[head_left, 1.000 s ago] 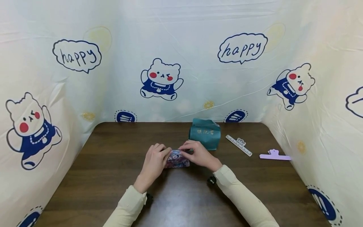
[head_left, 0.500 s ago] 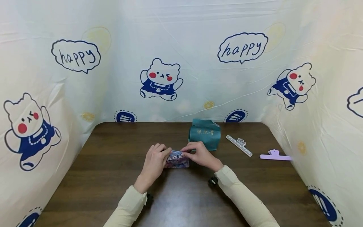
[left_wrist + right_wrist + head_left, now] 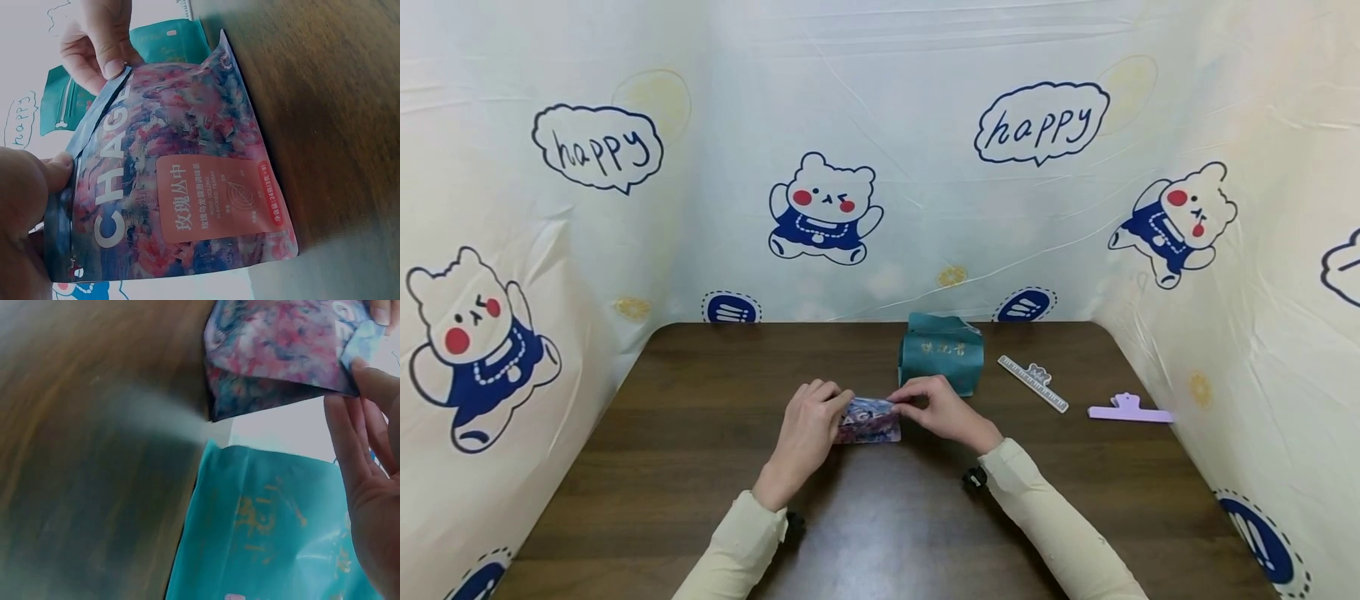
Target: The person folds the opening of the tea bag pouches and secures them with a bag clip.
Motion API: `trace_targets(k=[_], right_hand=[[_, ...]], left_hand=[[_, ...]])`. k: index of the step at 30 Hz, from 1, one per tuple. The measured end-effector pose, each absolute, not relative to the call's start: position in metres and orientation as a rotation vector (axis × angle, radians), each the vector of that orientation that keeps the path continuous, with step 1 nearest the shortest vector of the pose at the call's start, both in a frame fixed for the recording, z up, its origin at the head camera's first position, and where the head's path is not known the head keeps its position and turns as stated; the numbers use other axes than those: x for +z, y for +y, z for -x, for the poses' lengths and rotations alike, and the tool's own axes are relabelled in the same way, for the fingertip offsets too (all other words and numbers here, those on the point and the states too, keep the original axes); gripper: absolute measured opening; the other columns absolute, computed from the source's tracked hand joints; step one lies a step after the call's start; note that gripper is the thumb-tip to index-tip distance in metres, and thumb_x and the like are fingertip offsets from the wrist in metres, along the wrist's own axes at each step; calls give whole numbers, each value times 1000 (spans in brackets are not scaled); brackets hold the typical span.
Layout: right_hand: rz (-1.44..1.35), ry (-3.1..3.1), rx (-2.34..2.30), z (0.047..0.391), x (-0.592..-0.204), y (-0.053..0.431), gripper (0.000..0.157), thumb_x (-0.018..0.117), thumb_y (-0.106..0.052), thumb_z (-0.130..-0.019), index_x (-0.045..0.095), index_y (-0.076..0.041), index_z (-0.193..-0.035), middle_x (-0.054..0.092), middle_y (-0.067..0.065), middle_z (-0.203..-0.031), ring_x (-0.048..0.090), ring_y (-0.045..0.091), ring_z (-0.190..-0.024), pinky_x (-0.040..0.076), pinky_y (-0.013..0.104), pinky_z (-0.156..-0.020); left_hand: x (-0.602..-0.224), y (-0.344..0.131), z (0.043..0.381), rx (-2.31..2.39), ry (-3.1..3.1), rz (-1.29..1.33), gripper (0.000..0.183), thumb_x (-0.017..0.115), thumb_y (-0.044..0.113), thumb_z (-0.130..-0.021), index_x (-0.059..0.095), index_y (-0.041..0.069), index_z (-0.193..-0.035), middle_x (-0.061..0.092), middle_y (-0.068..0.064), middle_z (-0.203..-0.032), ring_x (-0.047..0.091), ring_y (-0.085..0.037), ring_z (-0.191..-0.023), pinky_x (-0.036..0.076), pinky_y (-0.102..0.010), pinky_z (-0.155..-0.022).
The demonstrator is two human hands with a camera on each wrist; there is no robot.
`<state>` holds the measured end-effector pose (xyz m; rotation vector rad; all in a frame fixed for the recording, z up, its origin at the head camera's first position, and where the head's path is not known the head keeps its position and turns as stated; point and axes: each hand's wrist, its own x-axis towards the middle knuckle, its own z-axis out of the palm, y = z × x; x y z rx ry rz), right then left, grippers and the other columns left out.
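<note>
Pale printed cloth [image 3: 925,50] is hung behind and beside a brown bench [image 3: 647,467]. Near the middle of the bench, a flowery bag [image 3: 144,169] is held by its top strip [image 3: 60,225], and its bottom seems to be rested on the wood. One end of the strip is gripped by the left hand [image 3: 808,425], and the far corner is pinched between thumb and fingers of the right hand [image 3: 943,410]. Part of the strip looks bent at that corner, so the top could be made crooked if one side is pulled harder. If the pinch is too light, the slippery top might be lost and sprung open. If it is squeezed too hard, the soft front could be crumpled; whether the bag is sealed cannot be told. Just behind the right hand, a green bag [image 3: 942,358] is placed, and it could be knocked over if it is bumped. Farther right, a clear clip [image 3: 1033,384] and a purple clip [image 3: 1127,412] are laid; the purple one, near the side edge, could be pushed off if brushed.
</note>
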<state>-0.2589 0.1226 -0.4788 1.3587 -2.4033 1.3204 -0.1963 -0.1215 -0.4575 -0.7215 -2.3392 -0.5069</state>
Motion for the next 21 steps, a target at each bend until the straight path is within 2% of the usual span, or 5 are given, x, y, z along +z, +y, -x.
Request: trace_targets(k=[9,21], right_hand=[[-1365,-2325,1211,253,-483,126,17,69,-5,-83,74,-12,-97,68,-5,-89,60,3,-79,50,19,-69],[-1437,-2382,1220,255,-481,131,26,63,0,-86,71,-14,-106,67,-5,-97,60,4,-83,51,20,-71]], left_hand=[[-460,-120,195,-519,-2331,761,19,59,4,-87,73,11,-97,58,-1,-80,50,-18,-74,39,-32,-67],[-460,-121,195,-514,-2328,754,16,61,6,-87,73,10,-97,59,-2,-79,50,-19,-73,39,-32,-67]])
